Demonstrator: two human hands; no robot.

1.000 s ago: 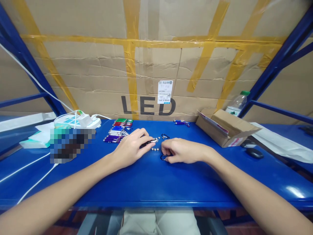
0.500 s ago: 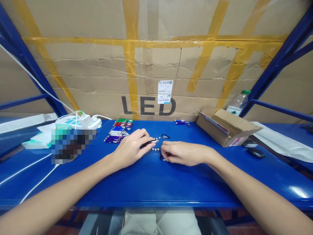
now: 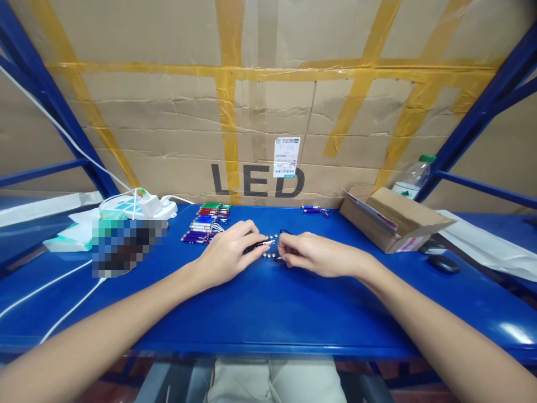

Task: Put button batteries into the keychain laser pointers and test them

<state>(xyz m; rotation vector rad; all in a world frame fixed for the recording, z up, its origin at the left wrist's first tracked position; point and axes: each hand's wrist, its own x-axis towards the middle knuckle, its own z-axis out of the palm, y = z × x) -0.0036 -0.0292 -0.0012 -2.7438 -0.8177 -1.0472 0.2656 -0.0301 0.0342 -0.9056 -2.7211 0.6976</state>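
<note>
Tube (image 3: 260, 244), black, slim, pen-like, silver toward tip, held between fingers and thumb of my left hand (image 3: 229, 250), tip toward 3 o'clock. My right hand (image 3: 316, 254) just beside it, fingers bunched narrow at black clip (image 3: 277, 259); cannot tell whether I pinch it. Small silver discs (image 3: 269, 256) near tube's tip, at 12 and 6. Glossy blue tabletop (image 3: 235, 313) underneath; taped cardboard wall (image 3: 180, 129) at 12. Coloured tubes (image 3: 210, 220) at 10, open carton (image 3: 390, 228) at 2. Broad tabletop stretch from my hands to front edge (image 3: 272, 348) at 6.
</note>
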